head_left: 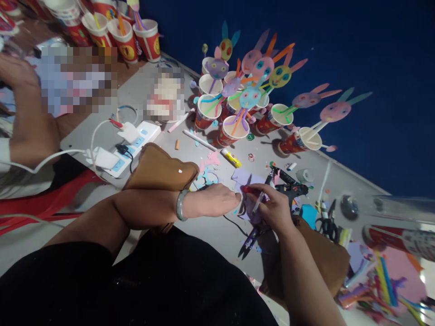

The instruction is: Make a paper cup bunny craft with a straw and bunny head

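Note:
My left hand (214, 200), with a pale bangle at its wrist, is closed over the table; a small white edge shows at its fingertips, too little to name. Facing it, my right hand (276, 209) is closed around a slim clear-barrelled pen (258, 202). A small red piece (247, 189) shows by the right fingertips, its kind unclear. Lavender paper (242, 177) lies beneath and behind the hands. Below the right hand are purple-handled snips (249, 243). Just beyond it lies what looks like a black glue gun (292, 190).
Paper cups (234, 131) with straw-and-paper rabbit figures line the blue wall. A power strip (136, 147) with cables, a yellow marker (231, 158), black scissors (328, 228), a tape roll (305, 175) and colourful scraps lie around. Another person's arm (34, 113) is at left.

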`<state>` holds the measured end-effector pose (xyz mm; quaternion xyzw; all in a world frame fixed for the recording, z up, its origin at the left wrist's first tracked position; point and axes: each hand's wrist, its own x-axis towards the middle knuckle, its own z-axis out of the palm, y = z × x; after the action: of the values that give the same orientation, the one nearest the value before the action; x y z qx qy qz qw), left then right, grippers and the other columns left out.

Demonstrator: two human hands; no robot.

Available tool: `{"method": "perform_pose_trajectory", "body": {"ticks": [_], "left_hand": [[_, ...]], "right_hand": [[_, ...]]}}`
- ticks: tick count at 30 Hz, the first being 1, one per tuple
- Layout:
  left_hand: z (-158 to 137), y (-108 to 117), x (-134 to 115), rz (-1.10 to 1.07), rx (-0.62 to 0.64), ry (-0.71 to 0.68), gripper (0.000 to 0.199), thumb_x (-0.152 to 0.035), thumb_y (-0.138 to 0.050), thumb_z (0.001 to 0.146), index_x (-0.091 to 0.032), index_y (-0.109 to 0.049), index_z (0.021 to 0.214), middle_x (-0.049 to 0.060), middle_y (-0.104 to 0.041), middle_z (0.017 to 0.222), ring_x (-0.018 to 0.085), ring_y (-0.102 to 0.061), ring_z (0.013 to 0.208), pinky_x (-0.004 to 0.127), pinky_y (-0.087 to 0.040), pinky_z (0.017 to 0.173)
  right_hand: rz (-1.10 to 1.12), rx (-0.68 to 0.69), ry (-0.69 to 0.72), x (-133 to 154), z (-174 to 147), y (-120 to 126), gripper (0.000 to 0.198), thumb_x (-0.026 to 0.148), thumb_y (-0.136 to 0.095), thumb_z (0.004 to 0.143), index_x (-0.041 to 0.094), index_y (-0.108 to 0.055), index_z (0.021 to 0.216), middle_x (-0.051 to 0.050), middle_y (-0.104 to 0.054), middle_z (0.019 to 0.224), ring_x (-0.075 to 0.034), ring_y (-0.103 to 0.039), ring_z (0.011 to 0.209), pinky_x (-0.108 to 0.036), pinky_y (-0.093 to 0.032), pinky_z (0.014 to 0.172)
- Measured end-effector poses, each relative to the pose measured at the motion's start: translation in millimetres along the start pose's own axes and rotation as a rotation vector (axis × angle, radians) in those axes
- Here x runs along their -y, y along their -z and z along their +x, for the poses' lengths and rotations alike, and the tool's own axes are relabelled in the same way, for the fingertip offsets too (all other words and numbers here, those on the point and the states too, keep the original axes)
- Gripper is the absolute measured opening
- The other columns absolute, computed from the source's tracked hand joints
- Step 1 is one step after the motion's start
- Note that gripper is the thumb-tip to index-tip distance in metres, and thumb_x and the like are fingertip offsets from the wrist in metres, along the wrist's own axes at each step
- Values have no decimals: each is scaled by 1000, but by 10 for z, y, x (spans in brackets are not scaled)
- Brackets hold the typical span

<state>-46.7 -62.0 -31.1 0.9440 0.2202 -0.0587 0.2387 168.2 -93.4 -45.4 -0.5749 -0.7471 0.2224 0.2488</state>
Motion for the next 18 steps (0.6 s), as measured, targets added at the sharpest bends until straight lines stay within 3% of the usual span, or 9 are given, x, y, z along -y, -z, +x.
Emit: {"method": "perform_pose_trajectory", "body": {"ticks": [5,9,18], "left_hand": [[22,-42,-10,-20,-94,-6,47,-7,-40,88,-9,-44,135,9,-70,78,21,-65,68,31,-34,55],[52,-89,0,-20,-92,14,54,-9,-40,90,-11,-34,144,9,-69,79,20,-63,66,31,-33,56],[50,-107,-10,17,-91,56,58,-8,-43,89,-9,-32,146,9,-71,81,19,-64,68,31,-33,56]], "right_hand": [[3,-5,4,-15,-16,1,14,29,-64,86,22,-69,97,-5,-76,91,-21,-72,81,-34,-57,76],[-16,5,5,-40,-28,5,15,26,-62,85,22,-69,98,-6,-76,95,-22,-72,86,-35,-57,80],[5,10,5,-63,-24,12,17,28,-63,86,23,-70,101,-6,-75,97,-22,-72,88,-36,-57,82]]}}
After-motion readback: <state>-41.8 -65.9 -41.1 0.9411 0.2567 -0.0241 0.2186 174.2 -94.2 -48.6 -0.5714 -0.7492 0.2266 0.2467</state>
